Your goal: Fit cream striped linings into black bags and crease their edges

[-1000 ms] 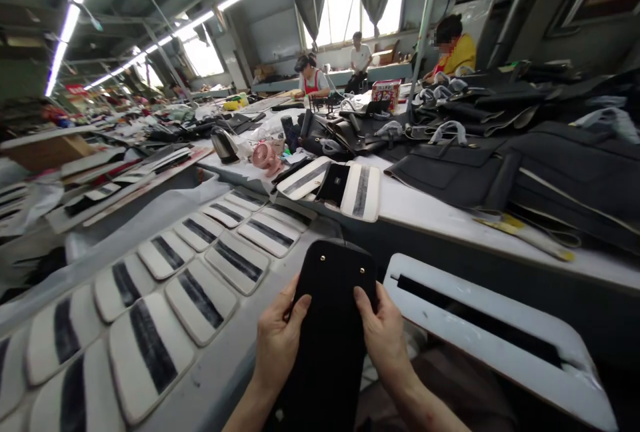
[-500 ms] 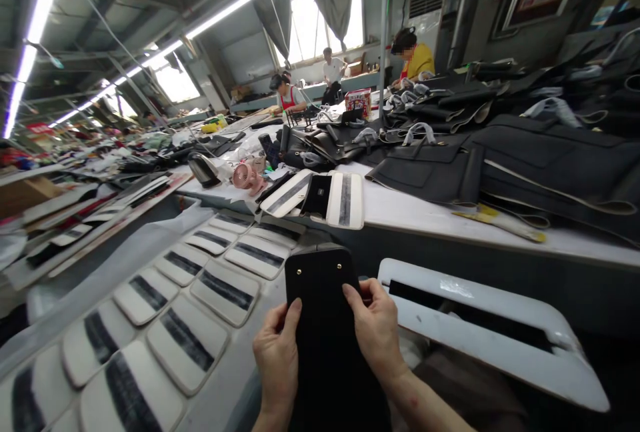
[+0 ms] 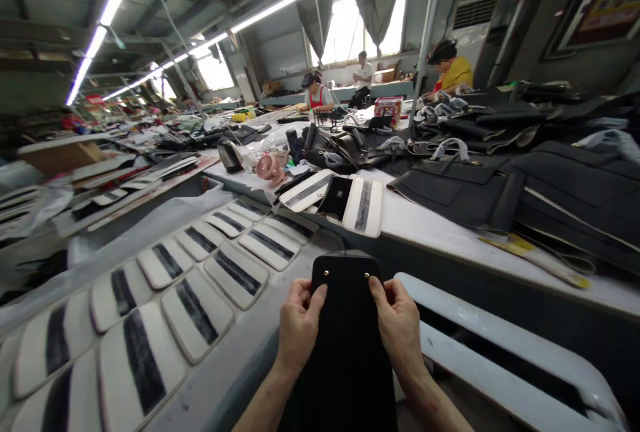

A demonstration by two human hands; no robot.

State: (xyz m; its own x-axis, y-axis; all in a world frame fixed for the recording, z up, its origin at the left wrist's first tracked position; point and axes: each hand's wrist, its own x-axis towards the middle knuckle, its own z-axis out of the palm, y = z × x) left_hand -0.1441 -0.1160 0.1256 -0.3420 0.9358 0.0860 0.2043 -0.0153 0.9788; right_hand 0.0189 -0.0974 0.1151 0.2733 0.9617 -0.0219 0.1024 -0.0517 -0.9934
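I hold a black leather panel [image 3: 347, 339] with a rounded top and two small brass rivets upright in front of me. My left hand [image 3: 297, 329] grips its left edge, thumb pressed on the front face. My right hand [image 3: 400, 329] grips the right edge the same way, thumb near the right rivet. Both hands are closed on the panel, at the same height. The panel's lower part runs down between my forearms and out of view.
Two rows of white pads with dark glue stripes [image 3: 235, 272] lie on the grey bench to my left. A long white slotted board [image 3: 500, 359] sits to the right. Black bag pieces [image 3: 525, 185] pile on the table beyond, with a pink fan [image 3: 270, 169]. Other workers sit far back.
Both hands have slid up the panel's edges toward the rivets and now sit level. The view swung left, then back right.
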